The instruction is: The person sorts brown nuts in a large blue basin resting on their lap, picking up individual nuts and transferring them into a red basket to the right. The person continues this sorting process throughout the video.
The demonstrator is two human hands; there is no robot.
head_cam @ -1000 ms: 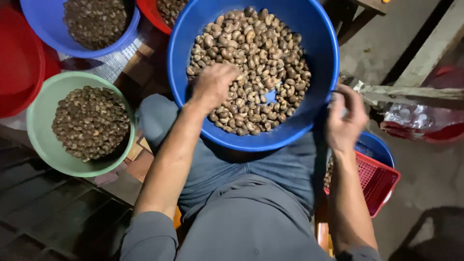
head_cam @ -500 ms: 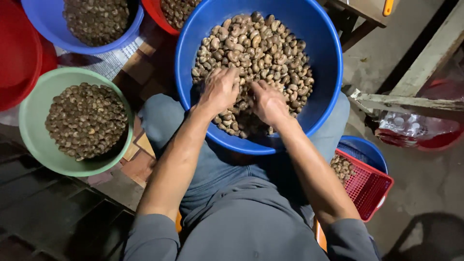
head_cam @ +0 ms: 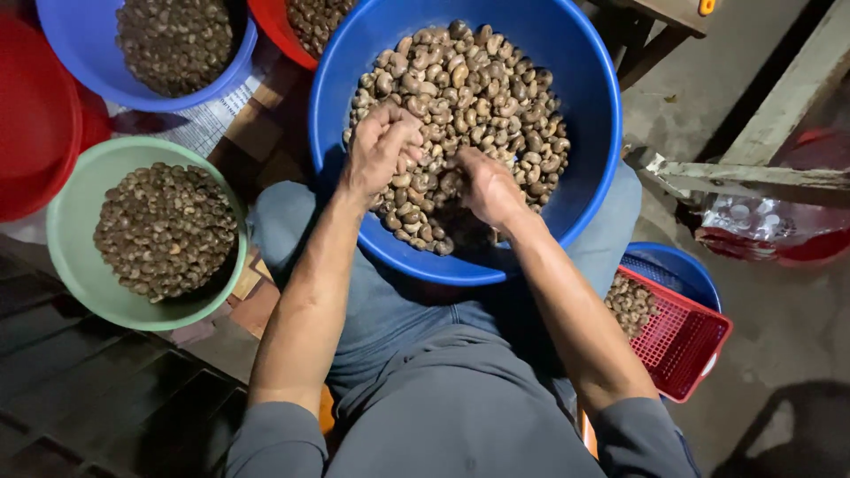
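A large blue basin rests on my lap, filled with several pale brown cashew nuts. My left hand is lifted slightly over the near side of the pile, its fingers curled around a clutch of nuts. My right hand is dug into the nuts beside it, fingers bent down among them. The two hands are close together, nearly touching.
A green bowl of darker nuts sits at my left knee. A smaller blue bowl of dark nuts and red bowls lie beyond it. A red mesh basket with nuts sits at my right, over another blue bowl.
My right hand came in from the basin's right rim and sank into the nuts. My left hand has curled shut on nuts and lifted a little.
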